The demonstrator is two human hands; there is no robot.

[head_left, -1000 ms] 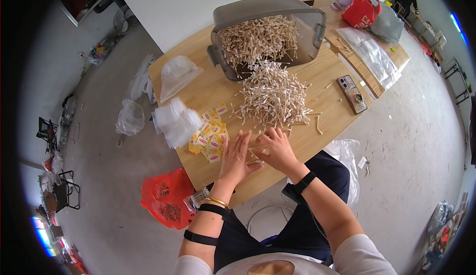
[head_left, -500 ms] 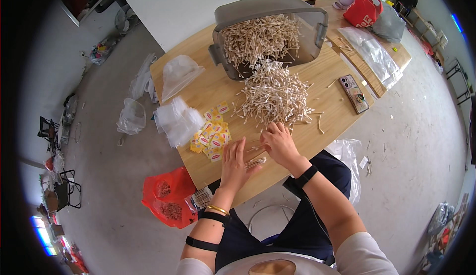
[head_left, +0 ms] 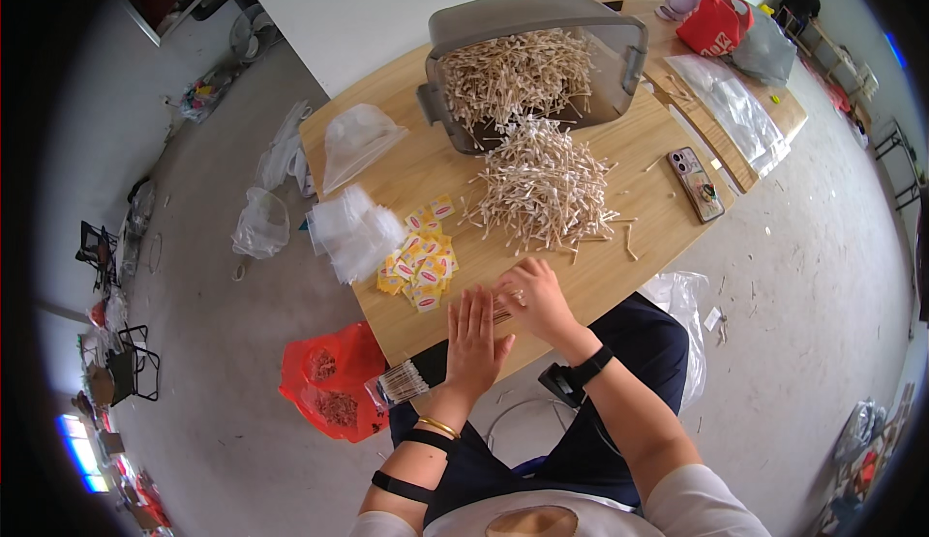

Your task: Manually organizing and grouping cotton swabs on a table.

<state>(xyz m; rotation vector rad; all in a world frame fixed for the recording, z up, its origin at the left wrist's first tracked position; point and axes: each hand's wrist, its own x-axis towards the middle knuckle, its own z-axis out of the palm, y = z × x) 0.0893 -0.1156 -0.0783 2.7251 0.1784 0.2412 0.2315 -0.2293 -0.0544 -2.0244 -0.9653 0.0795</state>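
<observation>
My left hand (head_left: pixel 472 343) lies palm down near the table's front edge, its fingers stretched out side by side. Close beside it, my right hand (head_left: pixel 538 301) is curled, fingers bent around a few cotton swabs (head_left: pixel 501 311) that show partly in the gap between the hands; the rest are hidden. Beyond both hands lies a loose heap of cotton swabs (head_left: pixel 547 184). It spills from a tipped grey plastic bin (head_left: pixel 542 10) holding many more. Left of the heap are yellow-and-white paper slips (head_left: pixel 418 264). A clear bag filled with swabs (head_left: pixel 402 382) sits at the front left corner.
Thin clear bags (head_left: pixel 356 232) are stacked beside the slips. A phone (head_left: pixel 695 185) lies at the right edge of the table (head_left: pixel 387 329). An open red bag (head_left: pixel 334 392) with bits inside is below the left corner. Someone (head_left: pixel 801 0) sits far back right.
My left hand has turned from its edge to palm down, covering swabs that showed by its thumb. My right hand has come nearer, away from the heap and toward the left hand.
</observation>
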